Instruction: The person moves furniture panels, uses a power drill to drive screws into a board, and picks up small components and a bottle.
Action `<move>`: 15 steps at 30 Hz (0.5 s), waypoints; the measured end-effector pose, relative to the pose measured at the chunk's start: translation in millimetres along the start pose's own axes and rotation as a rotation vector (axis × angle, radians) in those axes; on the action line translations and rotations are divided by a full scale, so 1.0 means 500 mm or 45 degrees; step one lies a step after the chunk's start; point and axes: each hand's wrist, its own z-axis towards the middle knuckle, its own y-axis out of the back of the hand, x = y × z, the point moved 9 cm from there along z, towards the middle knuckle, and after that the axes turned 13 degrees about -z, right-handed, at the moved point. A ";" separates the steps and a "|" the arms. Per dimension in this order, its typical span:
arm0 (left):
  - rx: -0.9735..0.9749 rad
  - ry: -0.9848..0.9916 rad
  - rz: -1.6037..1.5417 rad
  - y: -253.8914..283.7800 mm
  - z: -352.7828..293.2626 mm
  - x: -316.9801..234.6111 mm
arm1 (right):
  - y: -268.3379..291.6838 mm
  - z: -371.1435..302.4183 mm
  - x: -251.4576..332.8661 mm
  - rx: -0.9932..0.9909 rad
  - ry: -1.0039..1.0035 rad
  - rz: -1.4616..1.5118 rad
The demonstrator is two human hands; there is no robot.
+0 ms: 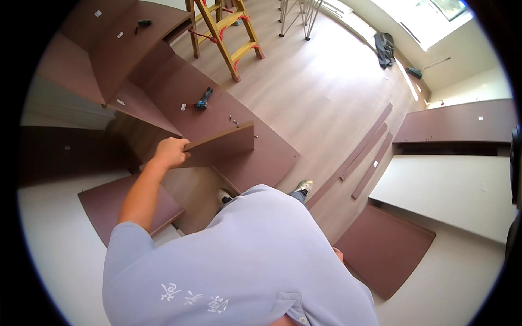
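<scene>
Your lavender shirt (pixel 239 255) fills the foreground; beyond it, your left hand (pixel 173 152) pinches the near end of a brown board (pixel 223 148), probably to steady it on edge above the larger flat panel (pixel 269 157). That board looks plain and straight, with a lighter edge. Your right hand (pixel 338 254) is mostly hidden beside a reddish panel (pixel 389 250); you cannot tell its fingers' state.

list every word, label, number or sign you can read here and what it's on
Grey-blue shirt: white characters, not copied out here.
Brown panel under the blue drill: small white sticker, too small to read.
Narrow brown strip on the floor: white sticker, too small to read.
Board in the left hand: no text visible.
Other white stickers: also unreadable.
</scene>
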 end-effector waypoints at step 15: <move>-1.963 1.271 -2.564 -0.314 -0.227 -0.078 | 0.522 0.352 0.748 -0.271 0.440 -0.252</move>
